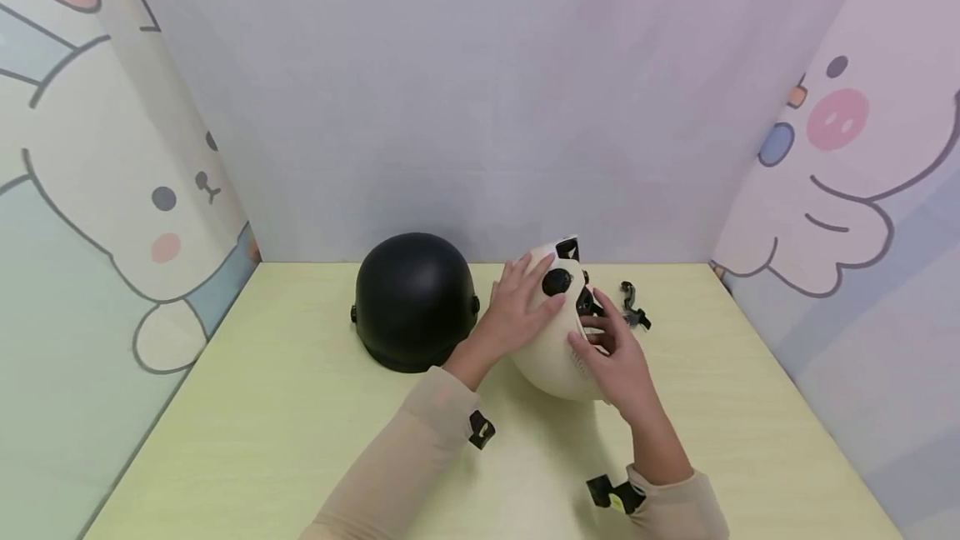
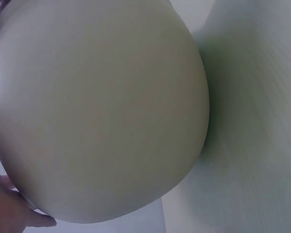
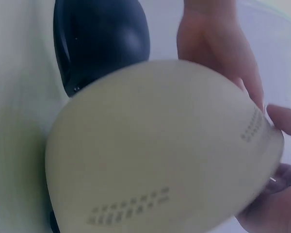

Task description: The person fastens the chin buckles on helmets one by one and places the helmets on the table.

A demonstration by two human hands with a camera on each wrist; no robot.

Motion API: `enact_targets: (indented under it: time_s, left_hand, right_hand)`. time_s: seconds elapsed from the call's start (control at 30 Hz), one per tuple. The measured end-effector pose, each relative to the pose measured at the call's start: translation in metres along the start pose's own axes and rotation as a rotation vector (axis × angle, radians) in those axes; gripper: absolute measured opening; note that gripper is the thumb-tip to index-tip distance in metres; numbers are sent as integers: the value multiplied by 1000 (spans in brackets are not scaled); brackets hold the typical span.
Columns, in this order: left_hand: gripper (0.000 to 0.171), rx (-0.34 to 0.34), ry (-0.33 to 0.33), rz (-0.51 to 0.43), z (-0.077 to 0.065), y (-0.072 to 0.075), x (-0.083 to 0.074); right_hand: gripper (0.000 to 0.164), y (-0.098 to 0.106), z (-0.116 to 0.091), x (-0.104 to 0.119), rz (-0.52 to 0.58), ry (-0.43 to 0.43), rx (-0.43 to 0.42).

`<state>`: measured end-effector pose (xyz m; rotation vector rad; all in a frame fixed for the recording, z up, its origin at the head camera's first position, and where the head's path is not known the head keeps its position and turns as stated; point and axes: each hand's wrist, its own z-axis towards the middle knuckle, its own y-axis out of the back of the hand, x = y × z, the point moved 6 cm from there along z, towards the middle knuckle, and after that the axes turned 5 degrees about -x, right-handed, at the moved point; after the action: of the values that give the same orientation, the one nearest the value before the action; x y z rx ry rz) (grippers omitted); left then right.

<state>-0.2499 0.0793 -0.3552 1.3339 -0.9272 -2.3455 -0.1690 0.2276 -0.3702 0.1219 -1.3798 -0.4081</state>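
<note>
A cream-white helmet lies tilted on the table, its opening turned right and black fittings along its edge. My left hand rests on the shell with fingers spread and extended, the thumb close to a round black disc. At the opening my right hand grips the rim, thumb outside on the shell and fingers bent into the opening. The smooth shell fills much of the left wrist view. In the right wrist view, rows of small holes mark the helmet. Its inside is mostly hidden.
A black helmet stands to the left of the white one, dome upward. Beyond my right hand lies a curved black piece on the pale yellow table. A grey-lilac cloth wall rises along the table's back edge.
</note>
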Motion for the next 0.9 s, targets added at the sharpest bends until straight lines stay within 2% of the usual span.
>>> enact_targets:
  time_s: [0.1,0.23,0.43,0.57,0.9]
  left_hand:
    - [66,15,11,26,-1,1,-2]
    - [67,26,28,49,-5,3,-1]
    - [68,25,28,31,-11,5,-1]
    - [67,15,2,16,-13,9,-3]
    - [66,-18,10,-37,-17,16,0]
  right_hand:
    - [70,6,-1,1,23,19,56]
    - [61,11,-3,-2,-7,32,92]
    - [49,28,3,-16,-47,28,14]
    - [48,37,5,-26,-64,-24,-34]
    - [48,39,8,-40,-116,-103,-47]
